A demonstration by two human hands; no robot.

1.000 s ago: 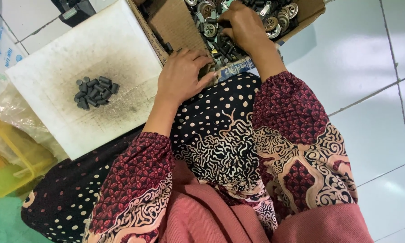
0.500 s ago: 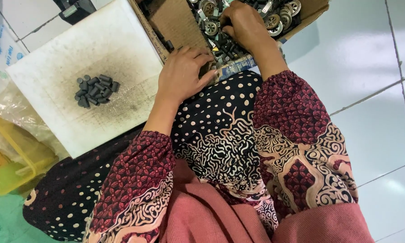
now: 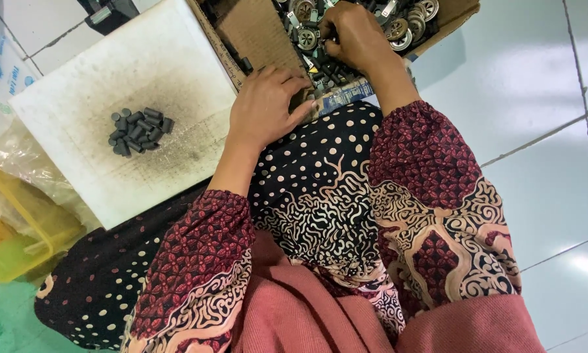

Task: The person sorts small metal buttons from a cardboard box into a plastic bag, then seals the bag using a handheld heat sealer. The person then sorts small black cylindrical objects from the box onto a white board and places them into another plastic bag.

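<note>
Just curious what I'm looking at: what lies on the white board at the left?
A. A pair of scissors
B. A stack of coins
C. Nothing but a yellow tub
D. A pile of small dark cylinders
D: a small pile of dark cylinders lies on the white board, away from both hands.

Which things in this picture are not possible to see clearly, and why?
- Right hand, head view: its curled fingers hide whatever they pinch among the metal parts.
- Cardboard box: far side cut off by the top edge.
- Left hand: covers the box's near edge.
- Yellow container: contents blurred.
</note>
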